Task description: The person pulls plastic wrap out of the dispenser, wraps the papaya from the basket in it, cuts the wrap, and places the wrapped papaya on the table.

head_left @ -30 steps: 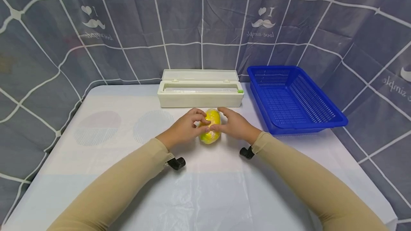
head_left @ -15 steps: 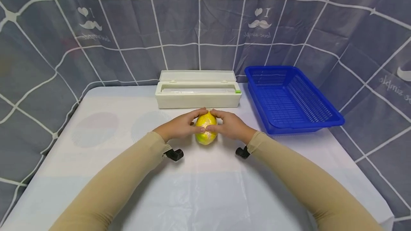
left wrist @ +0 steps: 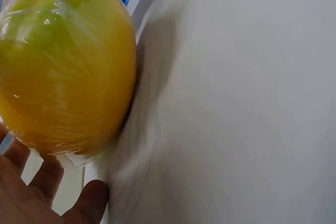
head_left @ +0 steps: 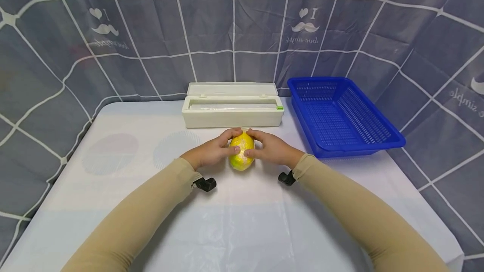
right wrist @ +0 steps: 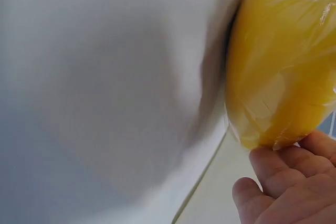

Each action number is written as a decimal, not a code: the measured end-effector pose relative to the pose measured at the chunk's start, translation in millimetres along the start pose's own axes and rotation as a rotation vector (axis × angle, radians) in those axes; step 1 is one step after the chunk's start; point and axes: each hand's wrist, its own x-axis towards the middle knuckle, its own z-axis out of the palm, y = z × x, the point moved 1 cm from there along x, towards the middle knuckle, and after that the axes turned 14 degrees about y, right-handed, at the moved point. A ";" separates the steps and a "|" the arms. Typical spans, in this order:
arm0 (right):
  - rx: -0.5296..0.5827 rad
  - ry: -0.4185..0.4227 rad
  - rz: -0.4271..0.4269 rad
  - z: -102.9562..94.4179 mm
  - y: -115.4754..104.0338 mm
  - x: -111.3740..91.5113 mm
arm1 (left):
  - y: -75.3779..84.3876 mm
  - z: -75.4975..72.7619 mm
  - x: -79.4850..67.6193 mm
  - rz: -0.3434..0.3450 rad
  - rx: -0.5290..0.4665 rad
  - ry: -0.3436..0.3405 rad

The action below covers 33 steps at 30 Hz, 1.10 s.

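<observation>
An egg-shaped yellow mango (head_left: 241,162) with a green patch lies on the table in front of me, wrapped in clear cling film. My left hand (head_left: 211,151) holds its left side, thumb on top and fingers at the far end. From the right, my right hand (head_left: 273,149) holds it likewise, its thumb close to the other one. In the left wrist view the film shows wrinkled and shiny over the mango (left wrist: 68,72), with left fingers (left wrist: 44,182) at its end. The right wrist view shows right fingers (right wrist: 278,171) against the wrapped mango (right wrist: 283,61).
Behind the mango stands a white cling film box (head_left: 232,119), its lid raised and a film roll inside. A blue plastic basket (head_left: 359,148) sits at the back right. The table (head_left: 249,230) has a pale cloth; a grey checked curtain (head_left: 159,24) hangs around it.
The left fingers, earlier raised and bent over the mango, now lie against its side and far end. The mango has turned slightly between the hands. The thumbs have moved a little apart.
</observation>
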 end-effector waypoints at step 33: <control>0.002 0.020 -0.037 2.1 3.6 -0.4 | 11.2 22.3 7.1 0.073 0.158 0.127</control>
